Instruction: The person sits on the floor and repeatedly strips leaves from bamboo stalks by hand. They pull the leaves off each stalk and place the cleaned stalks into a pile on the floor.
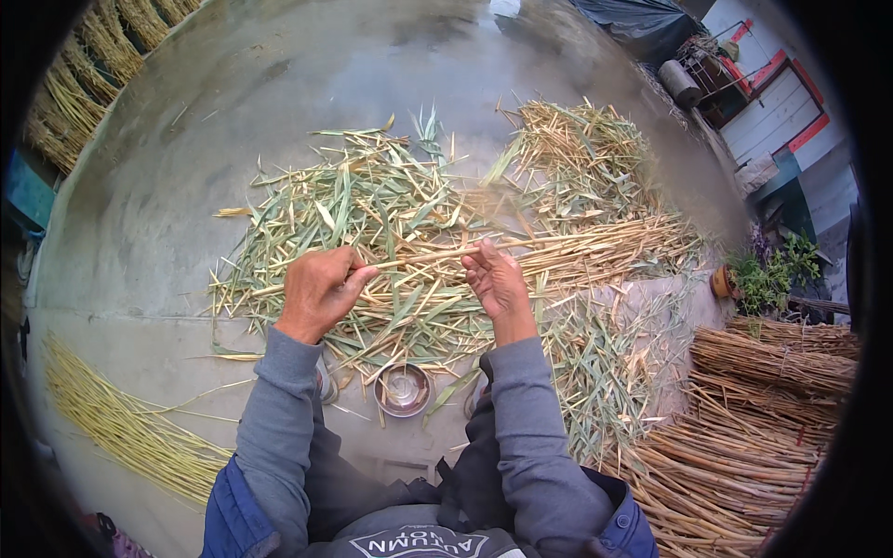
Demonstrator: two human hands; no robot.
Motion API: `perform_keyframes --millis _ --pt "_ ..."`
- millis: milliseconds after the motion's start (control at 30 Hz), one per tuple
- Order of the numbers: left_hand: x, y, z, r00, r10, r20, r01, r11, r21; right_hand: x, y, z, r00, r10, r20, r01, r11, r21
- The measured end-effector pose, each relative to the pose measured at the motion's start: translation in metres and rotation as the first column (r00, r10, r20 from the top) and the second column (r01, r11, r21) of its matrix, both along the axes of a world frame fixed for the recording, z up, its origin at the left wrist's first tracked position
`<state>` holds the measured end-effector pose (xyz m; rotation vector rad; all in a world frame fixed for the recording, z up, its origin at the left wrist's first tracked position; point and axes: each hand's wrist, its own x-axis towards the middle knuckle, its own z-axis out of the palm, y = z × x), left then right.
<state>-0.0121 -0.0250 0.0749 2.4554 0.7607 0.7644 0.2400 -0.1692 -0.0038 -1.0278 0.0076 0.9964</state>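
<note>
A pale, dry reed stalk [423,258] stretches between my hands, above a loose heap of green and straw-coloured leaf strips [326,209]. My left hand [319,286] is closed in a fist round its left part, with the thumb pointing right along it. To the right, my right hand [498,286] pinches the stalk between thumb and fingertips, palm turned up. Beyond that hand the stalk runs on over a layer of similar peeled stalks [605,251] lying on the ground.
Between my feet stands a round metal bowl [378,394]. Thin yellow-green stalks [130,423] lie at lower left; brown reed bundles [744,456] fill the lower right. More leaf strips [591,163] are piled at far right. A potted plant [772,276] stands by the right wall.
</note>
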Motion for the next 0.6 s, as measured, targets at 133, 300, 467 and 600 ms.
perform_keyframes --millis 133,300,467,600 --pt "0.003 0.004 0.010 0.998 0.004 -0.064 0.007 0.986 0.165 -0.006 0.011 -0.002 0.996 0.087 0.037 -0.082 0.990 -0.114" --pt "0.028 -0.014 -0.008 0.999 -0.044 -0.021 0.048 0.924 0.379 -0.017 0.010 0.002 0.963 0.241 0.123 -0.220 0.962 -0.159" --pt "0.027 -0.010 -0.019 0.996 -0.080 0.036 0.062 0.934 0.353 -0.018 0.003 0.008 0.934 0.347 0.086 -0.337 0.935 -0.113" --pt "0.022 -0.005 -0.015 0.993 -0.092 0.077 0.058 0.932 0.358 -0.024 -0.008 0.016 0.902 0.421 0.093 -0.418 0.907 -0.057"
